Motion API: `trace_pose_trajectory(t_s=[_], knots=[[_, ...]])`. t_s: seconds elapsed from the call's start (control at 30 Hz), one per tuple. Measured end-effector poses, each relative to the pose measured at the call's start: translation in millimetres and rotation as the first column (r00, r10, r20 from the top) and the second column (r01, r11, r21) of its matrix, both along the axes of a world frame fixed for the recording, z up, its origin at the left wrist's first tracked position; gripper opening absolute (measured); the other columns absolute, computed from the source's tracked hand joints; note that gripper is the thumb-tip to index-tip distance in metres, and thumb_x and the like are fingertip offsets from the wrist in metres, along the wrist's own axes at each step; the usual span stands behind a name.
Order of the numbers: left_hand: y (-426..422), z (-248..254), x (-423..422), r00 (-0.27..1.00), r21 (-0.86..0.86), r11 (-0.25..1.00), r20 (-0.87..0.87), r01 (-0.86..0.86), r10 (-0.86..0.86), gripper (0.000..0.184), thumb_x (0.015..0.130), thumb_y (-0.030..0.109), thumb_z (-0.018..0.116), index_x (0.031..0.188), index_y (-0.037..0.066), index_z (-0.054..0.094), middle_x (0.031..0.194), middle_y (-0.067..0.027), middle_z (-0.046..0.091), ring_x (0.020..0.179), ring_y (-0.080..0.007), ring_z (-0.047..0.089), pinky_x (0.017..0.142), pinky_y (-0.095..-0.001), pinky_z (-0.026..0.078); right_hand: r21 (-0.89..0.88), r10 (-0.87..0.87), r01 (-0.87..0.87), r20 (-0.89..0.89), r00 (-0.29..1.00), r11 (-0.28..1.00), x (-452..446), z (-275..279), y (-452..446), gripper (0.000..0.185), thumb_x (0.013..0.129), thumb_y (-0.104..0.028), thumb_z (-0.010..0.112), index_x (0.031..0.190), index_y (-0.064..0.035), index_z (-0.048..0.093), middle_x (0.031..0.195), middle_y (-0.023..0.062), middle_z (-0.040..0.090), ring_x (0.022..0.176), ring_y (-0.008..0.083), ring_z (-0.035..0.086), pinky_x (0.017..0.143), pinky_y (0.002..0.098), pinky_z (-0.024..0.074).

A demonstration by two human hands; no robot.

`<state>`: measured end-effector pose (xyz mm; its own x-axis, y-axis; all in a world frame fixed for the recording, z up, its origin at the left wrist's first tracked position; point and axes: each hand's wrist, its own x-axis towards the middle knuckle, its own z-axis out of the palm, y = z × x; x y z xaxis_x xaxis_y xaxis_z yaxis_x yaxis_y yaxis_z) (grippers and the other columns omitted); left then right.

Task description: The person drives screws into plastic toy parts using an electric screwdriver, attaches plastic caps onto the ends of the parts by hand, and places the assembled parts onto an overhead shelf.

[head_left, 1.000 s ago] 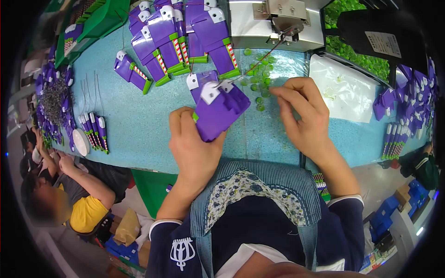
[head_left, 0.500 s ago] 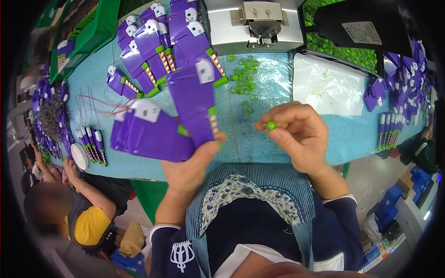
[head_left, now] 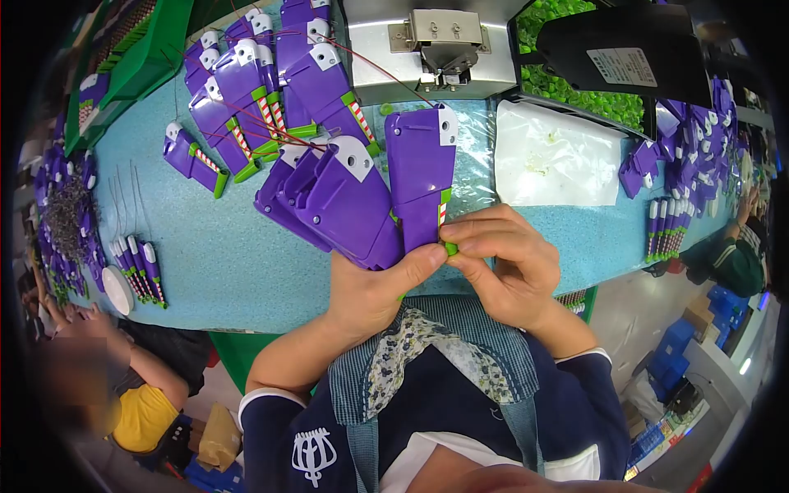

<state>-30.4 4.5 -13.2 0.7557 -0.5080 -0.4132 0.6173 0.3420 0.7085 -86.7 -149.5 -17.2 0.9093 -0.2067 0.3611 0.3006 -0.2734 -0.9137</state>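
Note:
My left hand (head_left: 370,292) is closed round several purple plastic parts with white corners. One purple part (head_left: 421,177) stands apart at the right of the bunch, with a green and red-white striped edge toward its lower end. The other purple parts (head_left: 349,209) fan out to the left, thin red wires trailing from them. My right hand (head_left: 505,267) pinches a small green plastic cap (head_left: 450,247) between thumb and fingers, against the lower right edge of the separate part. Whether the cap is seated there I cannot tell.
More purple parts (head_left: 238,90) lie at the back left beside a green crate (head_left: 131,70). A metal machine (head_left: 427,49) stands behind, with green caps in a bin (head_left: 567,90) and a white sheet (head_left: 559,156) to its right. Another person (head_left: 144,411) sits at the left.
My right hand has brought the green cap left to the purple part's edge. My left hand has moved right with its bunch, and the view has shifted slightly.

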Motion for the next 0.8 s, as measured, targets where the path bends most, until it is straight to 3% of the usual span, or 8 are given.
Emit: trace_pose_trajectory(t_s=[0.1,0.17,0.23,0.37,0.43,0.53,0.63,0.8], knots=[[-2,1,0,0.997,0.048,0.998,0.062,0.035,-0.038,0.032,0.080,-0.005,0.067,0.110,0.000,0.057,0.100,-0.0061,0.062,0.089,-0.0123,0.060,0.076,-0.0256,0.049,-0.014,0.036,-0.037,-0.020,0.999,0.999,0,3,-7,0.023,0.072,0.002,0.073,0.093,0.0006,0.063,0.092,0.0147,0.067,0.082,0.0278,0.064,0.071,0.0343,0.0510],[-8,3,-1,1.000,-0.033,0.999,-0.004,0.018,-0.018,0.033,0.080,-0.006,0.067,0.110,0.000,0.057,0.100,-0.0069,0.062,0.090,-0.0134,0.060,0.077,-0.0263,0.050,-0.009,0.053,-0.053,-0.052,0.997,0.999,0,3,-14,0.024,0.074,0.000,0.073,0.095,0.0011,0.062,0.092,0.0158,0.065,0.083,0.0283,0.063,0.071,0.0353,0.0501],[-12,3,-3,1.000,-0.030,0.999,-0.011,0.018,-0.018,0.033,0.079,-0.005,0.067,0.111,0.000,0.057,0.101,-0.0072,0.062,0.090,-0.0137,0.060,0.078,-0.0264,0.050,-0.115,0.114,-0.114,-0.008,0.993,0.987,0,3,-23,0.022,0.074,-0.004,0.074,0.093,0.0017,0.065,0.090,0.0147,0.065,0.081,0.0276,0.062,0.068,0.0347,0.0487],[-16,3,-2,0.997,-0.011,0.998,-0.048,0.060,-0.060,0.038,0.078,-0.005,0.067,0.114,-0.001,0.055,0.103,-0.0085,0.062,0.092,-0.0151,0.061,0.081,-0.0278,0.050,-0.198,0.056,-0.055,-0.001,0.998,0.979,-2,8,-34,0.027,0.068,0.001,0.074,0.093,0.0016,0.064,0.089,0.0115,0.063,0.077,0.0254,0.060,0.066,0.0335,0.0484],[-17,5,0,0.996,-0.016,0.997,-0.050,0.076,-0.077,0.040,0.078,-0.005,0.066,0.116,-0.001,0.054,0.105,-0.0095,0.062,0.094,-0.0171,0.061,0.083,-0.0307,0.049,-0.299,-0.086,0.082,-0.001,0.996,0.951,-5,9,-47,0.025,0.068,0.000,0.074,0.090,0.0004,0.064,0.088,0.0123,0.063,0.076,0.0260,0.060,0.066,0.0328,0.0477],[-9,-1,3,0.999,0.089,0.995,-0.023,0.037,-0.035,0.052,0.072,0.015,0.073,0.115,-0.004,0.051,0.097,-0.0146,0.061,0.076,-0.0252,0.063,0.065,-0.0377,0.054,-0.663,-0.374,0.281,0.001,0.927,0.694,-8,-4,-81,0.023,0.067,0.000,0.071,0.087,-0.0034,0.062,0.093,0.0074,0.062,0.084,0.0268,0.056,0.074,0.0369,0.0435],[-8,-6,2,1.000,0.045,0.999,0.014,0.015,-0.016,0.050,0.073,0.019,0.073,0.112,-0.004,0.052,0.088,-0.0144,0.059,0.068,-0.0235,0.060,0.059,-0.0345,0.050,-0.796,-0.423,0.239,-0.023,0.906,0.556,-10,-16,-93,0.022,0.067,-0.003,0.070,0.088,-0.0053,0.063,0.095,0.0038,0.061,0.088,0.0257,0.052,0.078,0.0378,0.0390],[-4,-9,1,0.999,-0.025,0.999,-0.012,0.030,-0.030,0.049,0.074,0.019,0.072,0.111,-0.004,0.050,0.081,-0.0142,0.058,0.062,-0.0219,0.056,0.053,-0.0325,0.045,-0.839,-0.446,0.256,0.018,0.895,0.480,-8,-19,-92,0.022,0.067,-0.006,0.071,0.087,-0.0062,0.063,0.095,0.0026,0.061,0.089,0.0241,0.052,0.080,0.0375,0.0361]])
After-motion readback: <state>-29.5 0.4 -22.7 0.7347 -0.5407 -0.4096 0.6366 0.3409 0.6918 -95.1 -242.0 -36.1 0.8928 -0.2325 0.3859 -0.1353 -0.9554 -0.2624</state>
